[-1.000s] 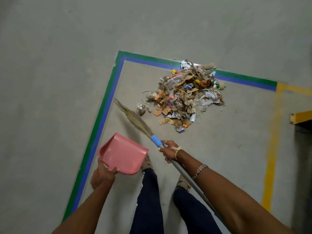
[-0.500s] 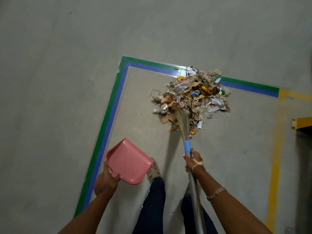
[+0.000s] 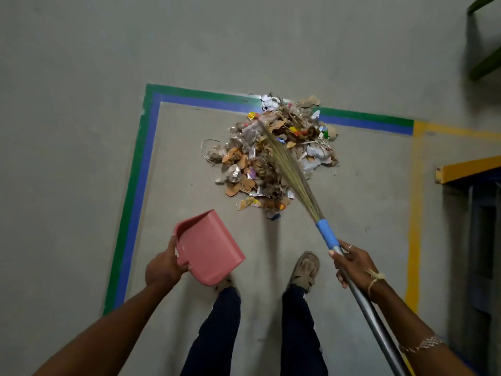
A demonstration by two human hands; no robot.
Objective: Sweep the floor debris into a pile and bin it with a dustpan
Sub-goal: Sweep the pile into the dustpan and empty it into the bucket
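A heap of debris (image 3: pixel 244 164), made of torn cardboard, paper, wrappers and plastic, lies on the grey floor against a green and blue tape line. My right hand (image 3: pixel 352 260) grips the grey handle of a broom (image 3: pixel 328 237) just below its blue collar. The straw bristles (image 3: pixel 287 169) reach up and left across the top of the heap. My left hand (image 3: pixel 162 267) holds a pink dustpan (image 3: pixel 208 251) by its rear edge, above the floor and short of the heap's near side.
Green and blue floor tape (image 3: pixel 135 185) forms a corner around the heap. A yellow floor line (image 3: pixel 413 213) runs down the right. A yellow and dark metal frame (image 3: pixel 466 169) stands at the right edge. My two feet (image 3: pixel 305 270) stand below the heap.
The broom head has swung from the heap's left side across to its right, with the bristles now lying over the pile. A loose scrap was pushed into the heap. The dustpan moved closer.
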